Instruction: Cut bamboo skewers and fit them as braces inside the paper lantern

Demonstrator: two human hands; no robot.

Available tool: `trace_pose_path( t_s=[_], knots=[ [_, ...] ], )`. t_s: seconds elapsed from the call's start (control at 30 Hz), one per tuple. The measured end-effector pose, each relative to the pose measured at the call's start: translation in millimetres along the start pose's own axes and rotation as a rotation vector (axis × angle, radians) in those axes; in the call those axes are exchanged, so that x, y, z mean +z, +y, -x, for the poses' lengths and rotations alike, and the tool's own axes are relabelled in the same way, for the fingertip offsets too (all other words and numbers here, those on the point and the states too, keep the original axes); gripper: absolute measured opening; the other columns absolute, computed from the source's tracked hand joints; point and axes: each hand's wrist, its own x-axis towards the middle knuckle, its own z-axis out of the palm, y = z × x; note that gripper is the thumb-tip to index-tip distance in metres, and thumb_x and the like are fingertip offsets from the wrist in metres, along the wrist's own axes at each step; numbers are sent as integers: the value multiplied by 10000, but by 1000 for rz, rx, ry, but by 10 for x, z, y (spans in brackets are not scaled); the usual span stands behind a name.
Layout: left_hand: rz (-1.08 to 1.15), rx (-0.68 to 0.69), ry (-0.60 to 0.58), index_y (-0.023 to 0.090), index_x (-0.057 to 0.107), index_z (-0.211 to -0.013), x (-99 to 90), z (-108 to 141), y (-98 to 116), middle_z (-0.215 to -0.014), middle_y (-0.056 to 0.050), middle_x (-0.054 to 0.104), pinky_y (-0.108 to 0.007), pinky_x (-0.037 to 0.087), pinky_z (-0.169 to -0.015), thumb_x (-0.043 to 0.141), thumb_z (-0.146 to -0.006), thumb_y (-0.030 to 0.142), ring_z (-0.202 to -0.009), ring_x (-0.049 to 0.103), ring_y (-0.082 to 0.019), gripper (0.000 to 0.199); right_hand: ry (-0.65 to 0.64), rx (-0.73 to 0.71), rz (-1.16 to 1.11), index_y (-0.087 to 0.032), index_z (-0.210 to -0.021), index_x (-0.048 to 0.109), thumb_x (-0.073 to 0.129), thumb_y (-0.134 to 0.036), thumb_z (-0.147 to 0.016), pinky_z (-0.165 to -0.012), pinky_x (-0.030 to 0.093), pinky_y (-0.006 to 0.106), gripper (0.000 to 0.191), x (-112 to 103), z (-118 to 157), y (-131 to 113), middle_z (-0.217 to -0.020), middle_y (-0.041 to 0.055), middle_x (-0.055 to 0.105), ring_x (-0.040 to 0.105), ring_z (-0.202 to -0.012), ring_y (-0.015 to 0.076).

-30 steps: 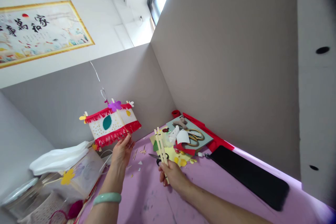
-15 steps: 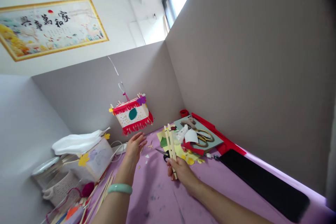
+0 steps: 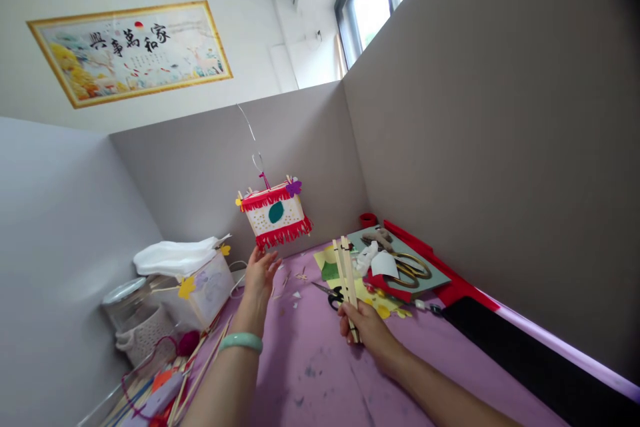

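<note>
My right hand [image 3: 367,327] is closed around the lower part of a few pale wooden sticks [image 3: 347,273] with dark marks, held upright above the table. Raised and empty, my left hand [image 3: 260,273] has its fingers apart just under the hanging paper lantern [image 3: 260,221]; whether a fingertip touches its fringe I cannot tell. The lantern is white with red fringed bands, a dark green oval on its side and purple and yellow flowers at its corners. It hangs from a pink cord and a white string. Black-handled scissors [image 3: 334,297] lie behind the sticks, partly hidden.
On the right a grey-green board [image 3: 433,277] carries gold-handled scissors [image 3: 410,269] and paper scraps. A long black object [image 3: 525,347] lies nearer. At left stand a second white lantern [image 3: 210,290], a jar [image 3: 127,293] and loose sticks. Grey partitions [image 3: 480,113] enclose the purple table [image 3: 315,387].
The view has turned left, so everything appears shifted right. My left hand has come up closer to the hanging lantern's lower fringe. My right hand still holds the sticks.
</note>
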Motion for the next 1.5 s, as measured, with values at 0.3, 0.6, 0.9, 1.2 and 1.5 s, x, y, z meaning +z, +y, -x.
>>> trace_pose_path(
  t_s=[0.3, 0.6, 0.9, 1.2, 1.5],
  knots=[
    [3, 22, -17, 230, 482, -942, -78, 127, 82, -865, 1, 519, -324, 522, -698, 571, -685, 12, -779, 636, -150, 349, -11, -51, 2, -168, -770, 462, 501, -527, -726, -407, 313, 199, 365, -25, 35, 8, -528, -33, 553, 460, -388, 75],
    [-208, -166, -407, 114, 633, -977, -37, 1212, 229, -1061, -159, 622, -353, 503, -743, 751, -579, 57, -931, 622, -268, 419, -230, -200, -8, -165, -846, 522, 559, -416, -750, -582, 417, 236, 272, 195, 308, -91, -650, -18, 575, 520, -550, 95],
    [-322, -35, -490, 128, 629, -920, -313, 1867, 153, -697, -52, 654, -216, 474, -544, 705, -680, 359, -668, 622, -158, 342, -588, -137, 83, -127, -769, 562, 582, -414, -760, -662, 446, 297, 288, 587, 714, -29, -664, 25, 581, 561, -613, 135],
    [-307, -35, -472, 171, 579, -962, -506, 1921, -79, -788, -43, 646, -160, 333, -322, 624, -735, 406, -545, 593, -131, 330, -500, -355, 367, -163, -890, 605, 460, -300, -865, -727, 433, 261, 201, 517, 688, 125, -809, 22, 631, 567, -760, 141],
    [95, -86, -430, 169, 588, -858, -537, 1851, -76, -655, 40, 548, -299, 489, -768, 697, -680, 250, -572, 533, -77, 224, -465, -387, 641, -175, -888, 545, 473, -249, -847, -632, 419, 229, 111, 545, 746, 110, -792, 4, 629, 564, -690, 142]
  ],
)
